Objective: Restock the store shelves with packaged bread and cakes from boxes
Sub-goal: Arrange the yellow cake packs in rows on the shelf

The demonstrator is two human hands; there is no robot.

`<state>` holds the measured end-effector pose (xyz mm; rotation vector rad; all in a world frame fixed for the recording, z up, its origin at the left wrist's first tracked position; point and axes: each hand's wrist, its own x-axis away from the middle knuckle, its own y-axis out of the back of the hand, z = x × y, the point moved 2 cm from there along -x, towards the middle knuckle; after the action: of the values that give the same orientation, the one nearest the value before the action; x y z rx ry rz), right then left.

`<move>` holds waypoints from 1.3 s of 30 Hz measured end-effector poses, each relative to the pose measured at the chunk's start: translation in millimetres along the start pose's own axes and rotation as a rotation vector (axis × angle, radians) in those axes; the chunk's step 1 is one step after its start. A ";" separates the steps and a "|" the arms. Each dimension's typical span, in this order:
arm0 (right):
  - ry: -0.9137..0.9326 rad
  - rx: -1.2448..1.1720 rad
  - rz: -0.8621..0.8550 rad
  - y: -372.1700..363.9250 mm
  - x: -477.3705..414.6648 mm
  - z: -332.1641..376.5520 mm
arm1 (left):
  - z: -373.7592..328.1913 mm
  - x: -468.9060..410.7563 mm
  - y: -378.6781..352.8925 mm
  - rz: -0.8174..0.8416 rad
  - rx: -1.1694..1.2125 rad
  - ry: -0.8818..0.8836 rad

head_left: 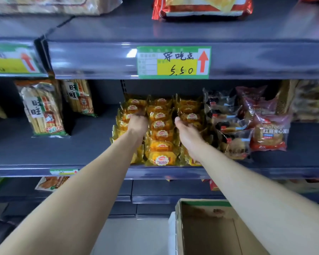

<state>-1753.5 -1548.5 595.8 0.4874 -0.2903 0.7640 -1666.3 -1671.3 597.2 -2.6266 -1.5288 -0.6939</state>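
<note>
A grey shelf (44,150) carries three rows of yellow bread packs (161,137), filled front to back; below and right of those packs, an open cardboard box (206,234) shows only bare bottom. The left hand (137,124) lies on their left row and the right hand (187,131) on their right row, fingers buried, grip impossible to tell. This product looks stocked, likely only tidying left; the shelf left of the packs is bare.

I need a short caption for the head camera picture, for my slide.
Left hand and right hand reach among yellow bread packs on the middle shelf; a cardboard box stands below.
</note>
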 end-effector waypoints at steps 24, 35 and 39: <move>0.058 -0.204 -0.233 52.3 -2.5 -22.7 | 2.9 6.8 -12.4 0.086 -0.039 -0.036; -0.154 -0.080 -0.362 68.3 34.6 -46.5 | 26.4 37.6 -61.8 0.294 -0.019 -0.002; -0.099 -0.048 -0.357 76.6 31.8 -35.7 | 14.6 26.6 -64.9 0.201 -0.115 -0.088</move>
<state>-1784.0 -1463.8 602.9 0.5157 -0.3028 0.3857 -1703.8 -1612.3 581.5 -2.8796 -1.2535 -0.6772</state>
